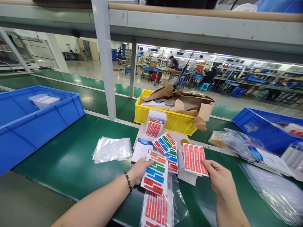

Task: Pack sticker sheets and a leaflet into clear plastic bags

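Observation:
My left hand [139,171] is closed on a sticker sheet [155,171] printed with orange, green, blue and red shapes. Between the fingertips of my right hand [221,178] is a red label sheet [194,159] with white "Max Level" and "Min Level" print. Beneath the left hand's sheet lies a clear plastic bag [157,208] with red labels showing in it. Another coloured sticker sheet [165,142] rests just beyond, near a white booklet [142,148] with a blue top. A clear holder with red labels [155,124] stands against the yellow crate.
The yellow crate [165,121] holds torn brown paper. A pile of clear bags [112,149] lies left on the green table [78,157]. Blue bins stand at left [47,126] and right [260,132]. A white post [104,63] rises behind. More plastic bags [272,189] lie at right.

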`<act>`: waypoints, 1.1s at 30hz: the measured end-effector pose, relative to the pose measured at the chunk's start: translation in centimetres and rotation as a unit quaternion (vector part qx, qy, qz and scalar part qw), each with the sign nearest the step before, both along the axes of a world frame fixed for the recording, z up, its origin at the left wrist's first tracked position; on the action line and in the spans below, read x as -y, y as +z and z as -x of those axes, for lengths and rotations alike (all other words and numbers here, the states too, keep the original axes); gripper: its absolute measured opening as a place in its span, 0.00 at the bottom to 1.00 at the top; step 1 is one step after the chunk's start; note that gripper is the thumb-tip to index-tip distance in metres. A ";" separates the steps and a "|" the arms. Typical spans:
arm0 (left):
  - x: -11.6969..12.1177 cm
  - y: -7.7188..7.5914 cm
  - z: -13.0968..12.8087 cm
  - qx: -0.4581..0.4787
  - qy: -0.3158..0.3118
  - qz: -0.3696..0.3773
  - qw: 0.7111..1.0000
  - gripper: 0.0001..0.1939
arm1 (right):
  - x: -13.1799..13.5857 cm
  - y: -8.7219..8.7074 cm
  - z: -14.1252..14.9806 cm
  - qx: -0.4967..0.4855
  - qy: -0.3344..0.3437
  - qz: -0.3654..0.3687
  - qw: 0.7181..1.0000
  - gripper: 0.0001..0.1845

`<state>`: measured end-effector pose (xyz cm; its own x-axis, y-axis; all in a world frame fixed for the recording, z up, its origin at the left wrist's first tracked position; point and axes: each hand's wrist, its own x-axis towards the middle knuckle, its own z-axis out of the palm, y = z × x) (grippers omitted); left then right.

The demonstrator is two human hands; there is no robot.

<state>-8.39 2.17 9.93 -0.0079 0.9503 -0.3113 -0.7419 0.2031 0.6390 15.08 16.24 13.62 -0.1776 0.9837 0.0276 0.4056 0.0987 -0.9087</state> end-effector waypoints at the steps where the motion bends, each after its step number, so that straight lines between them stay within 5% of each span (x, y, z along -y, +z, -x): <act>1: -0.1 0.0 0.0 0.004 0.015 0.000 1.000 0.18 | 0.9 -0.1 1.0 -0.064 0.036 0.044 0.996 0.15; 4: -0.4 -0.2 -0.1 0.011 0.060 -0.015 0.998 0.17 | 3.9 -0.7 4.5 -0.112 0.150 0.150 0.971 0.15; 8: -0.5 -0.5 -0.3 -0.013 0.113 -0.026 0.993 0.23 | 7.1 -1.8 8.3 -0.079 0.218 0.171 0.958 0.18; 16: 0.1 0.4 -0.8 -0.068 0.069 -0.073 0.993 0.25 | 7.7 -2.3 8.6 -0.022 0.228 0.112 0.967 0.19; 23: 0.0 0.5 -0.7 -0.023 0.057 -0.069 0.996 0.23 | 7.4 -2.5 8.0 0.000 0.258 0.012 0.966 0.14; 33: 0.2 -0.5 -0.8 -0.128 0.034 -0.079 0.988 0.20 | 7.3 -2.1 8.3 0.024 0.208 0.023 0.978 0.17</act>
<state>-7.56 2.00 9.43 -0.1325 0.9814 -0.1386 -0.5597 0.0413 0.8277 6.79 8.96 11.57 -0.5627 0.8259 -0.0336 0.3821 0.2239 -0.8966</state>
